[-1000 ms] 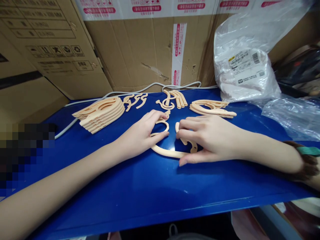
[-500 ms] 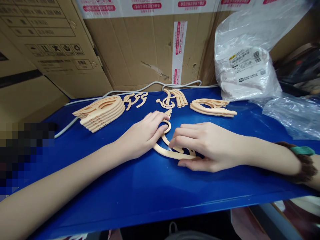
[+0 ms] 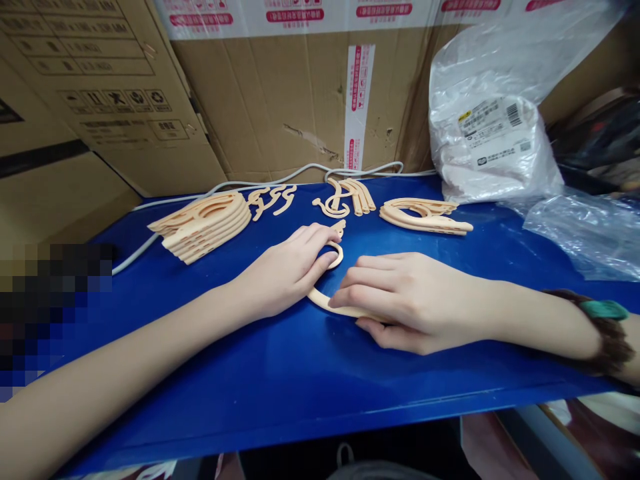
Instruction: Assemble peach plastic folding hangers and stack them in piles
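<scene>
Left hand (image 3: 287,267) holds a smooth, pale cream curved piece (image 3: 320,298) by its looped end, thumb and fingers closed on it; the piece lies at the middle, its bowed bar running rightward. Right hand (image 3: 410,300) grasps that bar palm down, fingers across it, thumb at the near edge (what lies under the palm is hidden). Behind them, from the left, come a stack of rounded cream frames (image 3: 207,235) with slotted edges, wavy S-shaped parts (image 3: 289,201), a bunch of slender curved rods (image 3: 361,197) and a lower stack of looped frames (image 3: 430,225).

Compared with half a second ago, the left hand has barely moved; the right has shifted slightly nearer the person, and an inner curved strip that showed between the hands is now out of sight.

All this rests on a glossy blue desk (image 3: 260,393). At left stands a printed cardboard box (image 3: 115,143); a larger carton (image 3: 265,107) backs the desk, a pale cable (image 3: 313,165) before it. At right sits a crinkled, translucent plastic bag (image 3: 493,147), labelled, beside clear film (image 3: 585,233).
</scene>
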Motion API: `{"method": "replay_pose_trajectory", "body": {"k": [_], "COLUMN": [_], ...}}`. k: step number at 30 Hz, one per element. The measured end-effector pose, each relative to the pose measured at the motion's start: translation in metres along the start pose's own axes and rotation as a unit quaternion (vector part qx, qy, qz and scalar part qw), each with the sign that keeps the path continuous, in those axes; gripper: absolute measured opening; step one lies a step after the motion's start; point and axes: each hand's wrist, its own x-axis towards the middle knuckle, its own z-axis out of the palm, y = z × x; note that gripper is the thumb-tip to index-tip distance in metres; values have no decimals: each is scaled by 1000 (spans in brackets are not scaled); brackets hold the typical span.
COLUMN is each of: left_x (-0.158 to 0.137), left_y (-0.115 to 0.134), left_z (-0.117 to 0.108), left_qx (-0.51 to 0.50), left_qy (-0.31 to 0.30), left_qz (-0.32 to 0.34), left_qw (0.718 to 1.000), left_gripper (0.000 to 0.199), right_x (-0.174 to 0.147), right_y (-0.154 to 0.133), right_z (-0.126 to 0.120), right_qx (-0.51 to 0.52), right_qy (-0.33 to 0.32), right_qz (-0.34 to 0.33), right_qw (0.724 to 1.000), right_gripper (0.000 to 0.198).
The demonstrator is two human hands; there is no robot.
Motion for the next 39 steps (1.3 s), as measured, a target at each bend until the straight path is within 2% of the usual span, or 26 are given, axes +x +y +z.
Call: {"method": "replay_pose_trajectory", "body": {"k": [12,17,22,28,34,39], "left_x": [-2,-1,-1,1,4,4], "left_y": [0,3,4,-5,-8,-8], "left_z": [-1,-2,-4,-4,-2,-4], "left_qx": [8,2,2,-59,-94,-142], "left_qy": [0,-13,-10,41,94,93], "left_qz": [18,21,18,3,46,22], "left_qw": [1000,1000,1000,997,990,985], "left_gripper": [32,30,37,38,36,24], "right_x": [-2,-6,-7,-6,-7,-7], "right_y": [11,26,30,26,27,24], "right_z": [3,8,10,9,8,6], "right_qx": [31,25,32,51,46,31], "right_qy": [7,51,90,59,32,27], "right_qz": [44,96,168,223,217,225], "right_qw": [999,994,981,972,975,973], "right_gripper": [24,28,31,37,25,32]}}
